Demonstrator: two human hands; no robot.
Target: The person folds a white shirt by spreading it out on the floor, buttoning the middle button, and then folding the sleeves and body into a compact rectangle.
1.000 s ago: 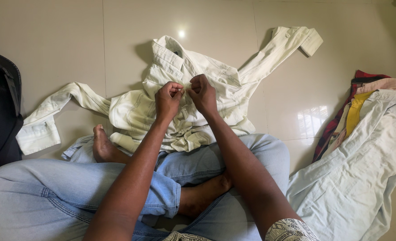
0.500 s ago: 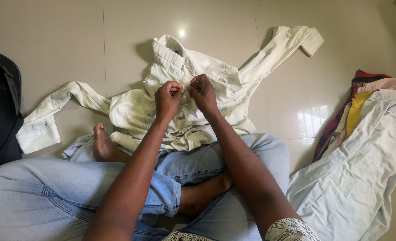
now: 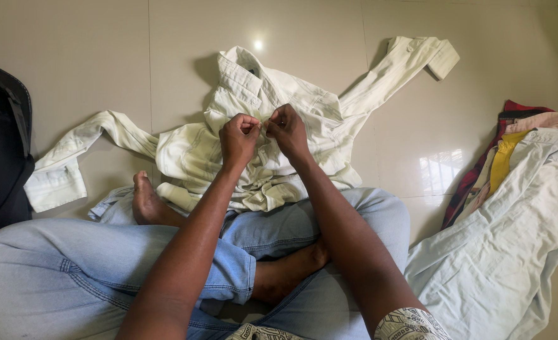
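- Floor (image 3: 90, 56) of pale glossy tile filled the view, with a bright spot of reflected light at the far middle.
- Legs in light blue jeans (image 3: 71, 271) were crossed at the near edge, a bare foot (image 3: 145, 201) poking out to the left of the knees.
- A pale cream long-sleeved shirt (image 3: 191, 154) lay crumpled on the tile just beyond the legs, collar toward the far side, one sleeve stretched out to the left and the other angled to the far right.
- A pale grey-green garment (image 3: 512, 245) was spread on the floor at the right, partly covering a small pile of clothes (image 3: 505, 145) in red, yellow and pink.
- A black bag (image 3: 2, 157) sat at the left edge, only partly in view.
- The left hand (image 3: 238, 138) rested on the front of the shirt near its middle, fingers curled tightly in, thumb and forefinger pinching a small bit of the cloth.
- The right hand (image 3: 286, 131) was just beside it, knuckles almost touching the left, fingers likewise curled shut and pinching the same spot on the shirt front; what sat between the fingertips was too small to make out.
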